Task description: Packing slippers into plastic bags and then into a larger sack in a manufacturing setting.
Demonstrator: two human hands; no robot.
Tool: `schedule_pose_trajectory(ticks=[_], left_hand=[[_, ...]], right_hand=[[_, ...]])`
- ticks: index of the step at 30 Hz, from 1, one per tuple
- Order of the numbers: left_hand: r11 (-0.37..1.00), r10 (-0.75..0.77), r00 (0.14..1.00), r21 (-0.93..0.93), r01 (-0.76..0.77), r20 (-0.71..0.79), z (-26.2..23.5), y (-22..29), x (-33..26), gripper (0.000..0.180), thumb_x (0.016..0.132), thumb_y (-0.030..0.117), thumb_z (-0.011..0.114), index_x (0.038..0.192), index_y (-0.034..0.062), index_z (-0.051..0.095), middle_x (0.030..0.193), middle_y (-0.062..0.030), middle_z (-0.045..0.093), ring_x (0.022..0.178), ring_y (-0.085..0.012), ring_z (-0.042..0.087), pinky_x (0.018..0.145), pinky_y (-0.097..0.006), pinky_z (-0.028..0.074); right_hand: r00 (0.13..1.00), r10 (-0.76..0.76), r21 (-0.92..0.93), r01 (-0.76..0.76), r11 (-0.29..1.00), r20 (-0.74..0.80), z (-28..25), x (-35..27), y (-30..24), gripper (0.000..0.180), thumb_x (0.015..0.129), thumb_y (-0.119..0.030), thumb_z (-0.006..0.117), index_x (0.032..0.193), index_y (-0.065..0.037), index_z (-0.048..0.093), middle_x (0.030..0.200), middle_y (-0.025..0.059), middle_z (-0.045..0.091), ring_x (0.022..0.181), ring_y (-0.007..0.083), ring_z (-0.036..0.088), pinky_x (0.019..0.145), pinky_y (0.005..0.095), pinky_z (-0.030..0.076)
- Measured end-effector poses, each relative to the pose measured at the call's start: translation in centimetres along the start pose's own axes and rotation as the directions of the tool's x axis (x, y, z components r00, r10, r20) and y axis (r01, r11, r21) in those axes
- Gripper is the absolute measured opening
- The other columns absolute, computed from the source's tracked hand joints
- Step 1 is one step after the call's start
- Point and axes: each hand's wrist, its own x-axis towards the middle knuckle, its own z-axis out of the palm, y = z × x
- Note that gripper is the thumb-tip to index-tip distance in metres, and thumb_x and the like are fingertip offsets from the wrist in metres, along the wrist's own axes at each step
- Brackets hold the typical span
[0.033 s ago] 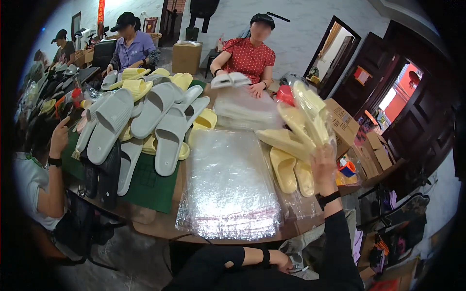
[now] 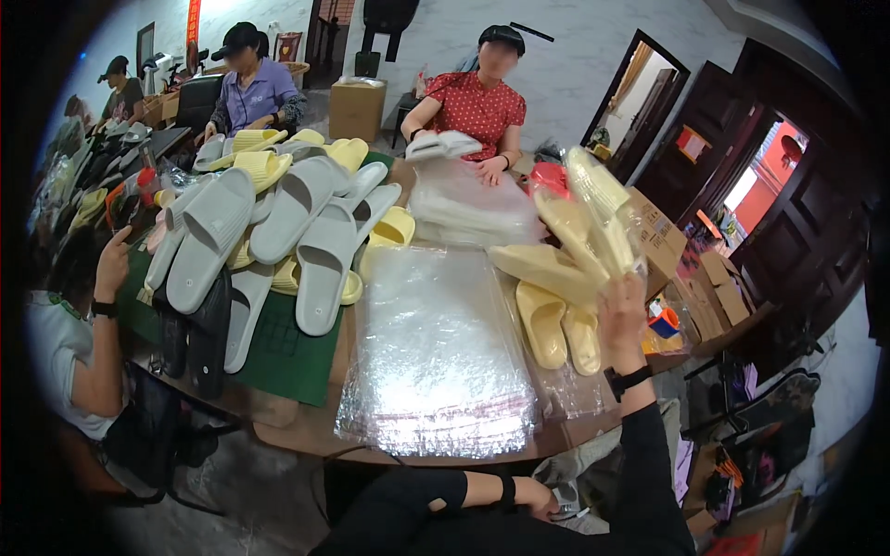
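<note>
My right hand [image 2: 623,315] is closed on the lower end of a pair of pale yellow slippers [image 2: 601,199] in a clear plastic bag, tilted up at the right side of the table. Beneath and beside them lie more yellow slippers [image 2: 542,324]. My left hand [image 2: 533,498] rests low in front of my body, beside a grey cloth [image 2: 579,473]; its fingers are partly hidden. Between my arms and the far side of the table lies a stack of clear plastic bags [image 2: 440,343].
A heap of grey slippers [image 2: 324,264] and some yellow ones covers the table's left half, on a green mat [image 2: 287,361]. Across the table, a person in red holds grey-white slippers [image 2: 443,145] over more bags [image 2: 473,208]. Cardboard boxes [image 2: 656,236] stand at right; another person's hand [image 2: 113,264] is at left.
My right hand and the bagged slippers have shifted slightly. Across the table, the other person's slippers have tilted and moved a little. My left hand has stayed put.
</note>
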Motion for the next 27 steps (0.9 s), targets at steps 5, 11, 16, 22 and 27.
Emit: schedule_pose_trajectory(ticks=[5,11,16,22,27], left_hand=[[0.987,0.091,0.994,0.128,-0.098,0.065,1.9,-2.5,2.0,0.049,0.084,0.045,0.054,0.11,0.0041,0.057,0.112,-0.019,0.057,0.106,-0.0387,0.052,0.09,-0.053,0.036],[0.986,0.051,0.998,0.164,-0.042,-0.048,1.1,-0.2,-0.5,0.047,0.075,0.039,0.063,0.107,0.0051,0.059,0.108,-0.0219,0.058,0.107,-0.0389,0.052,0.094,-0.058,0.03],[0.907,0.058,0.994,0.42,-0.015,-0.09,1.3,-1.4,0.0,0.046,0.067,0.039,0.072,0.096,0.0031,0.063,0.09,-0.0189,0.064,0.091,-0.0398,0.058,0.082,-0.048,0.044],[0.99,-0.03,0.999,0.138,0.024,0.04,4.0,-5.0,4.4,0.054,0.051,0.037,0.081,0.097,0.0098,0.072,0.1,-0.0088,0.068,0.102,-0.0333,0.059,0.099,-0.061,0.025],[0.962,-0.231,0.963,0.183,0.204,0.14,-0.2,-1.3,3.2,0.056,0.072,0.055,0.066,0.107,0.0124,0.068,0.104,-0.0063,0.067,0.111,-0.032,0.054,0.102,-0.066,0.01]], right_hand=[[0.977,0.134,0.092,-0.121,0.988,-0.164,-4.9,0.9,1.2,0.035,0.07,-0.003,0.067,0.103,-0.003,0.055,0.111,0.0179,0.052,0.101,0.0356,0.052,0.083,0.043,0.045],[0.941,0.238,0.125,-0.213,0.969,-0.241,-15.7,-1.6,2.5,0.034,0.069,0.003,0.065,0.102,0.002,0.055,0.102,0.0169,0.053,0.096,0.0341,0.052,0.087,0.0376,0.04],[0.866,0.47,0.192,-0.439,0.878,-0.169,-25.0,-7.7,5.1,0.03,0.078,0.003,0.06,0.107,0.003,0.052,0.1,0.0123,0.052,0.094,0.025,0.051,0.088,0.0318,0.038],[0.805,0.573,-0.364,-0.586,0.724,-0.155,-31.1,-11.3,4.6,0.034,0.08,-0.003,0.06,0.112,0.001,0.051,0.108,0.0157,0.052,0.099,0.0325,0.053,0.085,0.037,0.043],[0.851,0.523,-0.614,-0.392,0.685,0.04,-33.0,-14.8,2.0,0.038,0.078,-0.007,0.062,0.113,-0.001,0.051,0.114,0.0175,0.05,0.105,0.0386,0.05,0.085,0.0417,0.042]])
